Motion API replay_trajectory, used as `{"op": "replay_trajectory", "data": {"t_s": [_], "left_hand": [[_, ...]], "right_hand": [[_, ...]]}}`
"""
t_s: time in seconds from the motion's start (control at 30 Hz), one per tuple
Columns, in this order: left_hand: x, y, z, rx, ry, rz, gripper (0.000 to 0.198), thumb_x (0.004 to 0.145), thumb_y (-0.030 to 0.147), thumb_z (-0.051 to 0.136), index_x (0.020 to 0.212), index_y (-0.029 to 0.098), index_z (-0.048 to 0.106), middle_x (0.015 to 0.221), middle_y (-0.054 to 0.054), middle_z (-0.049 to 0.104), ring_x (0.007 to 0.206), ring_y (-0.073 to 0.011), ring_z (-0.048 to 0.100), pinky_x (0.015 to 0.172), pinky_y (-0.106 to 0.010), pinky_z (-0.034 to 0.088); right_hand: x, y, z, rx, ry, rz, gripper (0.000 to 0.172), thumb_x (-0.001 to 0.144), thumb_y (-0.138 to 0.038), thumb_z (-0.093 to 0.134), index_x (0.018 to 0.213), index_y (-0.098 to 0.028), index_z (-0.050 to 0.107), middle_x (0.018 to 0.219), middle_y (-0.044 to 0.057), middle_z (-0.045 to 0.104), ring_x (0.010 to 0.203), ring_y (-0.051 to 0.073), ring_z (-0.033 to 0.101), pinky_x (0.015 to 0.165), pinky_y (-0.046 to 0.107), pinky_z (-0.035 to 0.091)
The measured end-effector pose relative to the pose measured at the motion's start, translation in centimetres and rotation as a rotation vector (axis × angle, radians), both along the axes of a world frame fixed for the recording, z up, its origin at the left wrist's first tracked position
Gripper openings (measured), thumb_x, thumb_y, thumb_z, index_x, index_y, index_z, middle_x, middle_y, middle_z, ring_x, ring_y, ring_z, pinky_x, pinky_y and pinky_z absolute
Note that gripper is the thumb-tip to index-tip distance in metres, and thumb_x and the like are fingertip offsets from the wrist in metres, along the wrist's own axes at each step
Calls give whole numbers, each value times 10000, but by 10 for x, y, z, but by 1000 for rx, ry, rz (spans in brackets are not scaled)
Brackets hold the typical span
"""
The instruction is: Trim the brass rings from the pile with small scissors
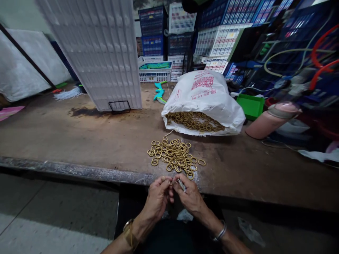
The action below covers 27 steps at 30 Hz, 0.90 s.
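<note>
L hand [158, 195] & R hand [191, 197] meet at the fingertips, just off the near edge of the brown, worn-topped table [66, 141]. R hand has a small pale-grey shiny piece [181, 185] tucked btwn thumb & fingers; too small to ID. L hand's thumb & fingers are drawn in narrow; can't tell if anything's pinched there.

Main item: loose pile of round, brass-coloured rings [181, 150], on the table directly beyond the hands, nearest ones just past the R fingertips. More of the same, brass-coloured rings in the sack mouth [196, 121], lie farther out past the pile, inside a white sack w/ red print [206, 88], its opening turned toward the hands. Green shallow plastic tray [251, 106] sits beyond & to the R, behind a pink, cylindrical container [272, 120] leaning over.

Handling (my guess): each ring prob. light, stiff, hard to damage; metal or plastic, can't say. Smooth round band = may roll or slip in a loose grip. Pile overlaps, so a neighbour may drag along. Best hold: thumb + index across the band, or a fingertip hooked thru the hole. Easiest pick looks like the lone outlying ring [201, 162], R of the pile, apart from most others.
</note>
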State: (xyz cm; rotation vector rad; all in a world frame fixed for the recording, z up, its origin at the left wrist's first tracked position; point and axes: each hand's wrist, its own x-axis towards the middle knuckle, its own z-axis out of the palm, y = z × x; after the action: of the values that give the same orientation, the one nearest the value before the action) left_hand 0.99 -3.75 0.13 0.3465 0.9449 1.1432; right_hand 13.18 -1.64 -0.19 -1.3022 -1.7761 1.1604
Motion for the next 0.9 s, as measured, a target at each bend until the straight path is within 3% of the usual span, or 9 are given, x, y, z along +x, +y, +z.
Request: {"op": "replay_trajectory", "data": {"t_s": [0.23, 0.4, 0.67, 0.8, 0.9], "left_hand": [[6, -4, 3, 81, 252, -25, 332, 645, 394, 644, 811, 147, 497, 570, 34, 537, 399, -63, 453, 373, -185, 403], [8, -7, 9, 111, 352, -132, 312, 683, 444, 589, 723, 163, 461, 526, 51, 513, 357, -52, 431, 352, -171, 378], [7, -11, 2, 177, 93, -256, 246, 728, 380, 571, 727, 163, 455, 603, 32, 504, 398, -44, 424, 359, -161, 362], [8, -12, 3, 191, 28, -245, 233, 727, 357, 581, 733, 160, 458, 603, 36, 482, 395, -34, 385, 365, -162, 353], [9, -11, 6, 176, 45, -202, 242, 719, 363, 591, 737, 165, 453, 591, 49, 463, 392, -31, 372, 370, -162, 352]], "right_hand": [[2, 2, -1, -177, 112, -84, 257, 801, -436, 389, 743, -195, 458, 588, -35, 531, 536, 102, 502, 540, 210, 406], [5, -1, 3, -164, 136, -136, 254, 786, -427, 411, 698, -193, 453, 532, -47, 474, 517, 98, 462, 530, 208, 379], [8, -4, 5, -199, 185, -119, 239, 791, -402, 410, 701, -190, 476, 492, -63, 462, 486, 95, 462, 524, 209, 374], [12, -1, 3, -176, 166, -106, 238, 806, -383, 384, 720, -184, 482, 500, -57, 458, 487, 96, 465, 510, 204, 368], [15, 0, 1, -78, 23, -132, 200, 809, -326, 361, 736, -185, 483, 528, -47, 466, 496, 100, 461, 509, 205, 359]]}}
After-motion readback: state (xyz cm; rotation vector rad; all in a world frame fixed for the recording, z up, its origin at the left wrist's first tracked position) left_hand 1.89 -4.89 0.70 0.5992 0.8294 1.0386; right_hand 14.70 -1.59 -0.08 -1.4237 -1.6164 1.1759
